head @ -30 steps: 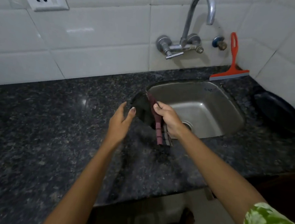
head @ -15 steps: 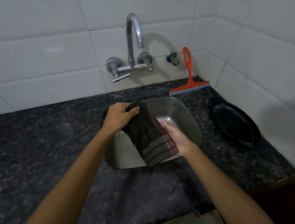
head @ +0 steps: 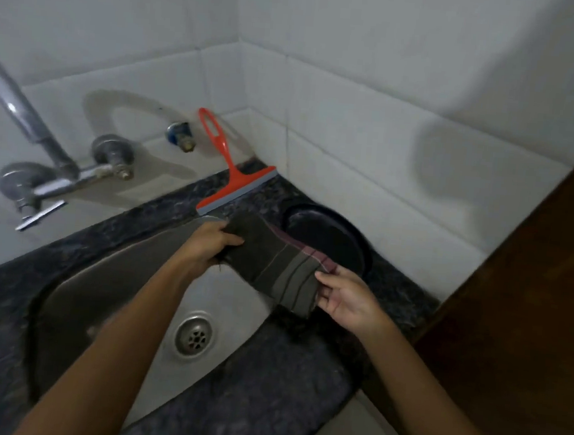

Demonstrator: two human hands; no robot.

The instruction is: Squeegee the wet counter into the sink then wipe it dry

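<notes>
Materials and finishes, sink corner.
Dark speckled stone counter (head: 276,381): polished, dull sheen. Brushed steel sink basin (head: 108,289): satin, smooth. Orange plastic squeegee (head: 233,178), far: glossy. Dark striped woven cloth (head: 274,268): matt, soft. Chrome metal tap (head: 33,149), left: shiny. White ceramic wall tiles (head: 371,138): glazed. Black round plate (head: 331,241), right: smooth.

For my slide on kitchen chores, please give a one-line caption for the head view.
Both hands, left hand and right hand, hold a striped cloth over the sink; the squeegee leans on the wall.
</notes>
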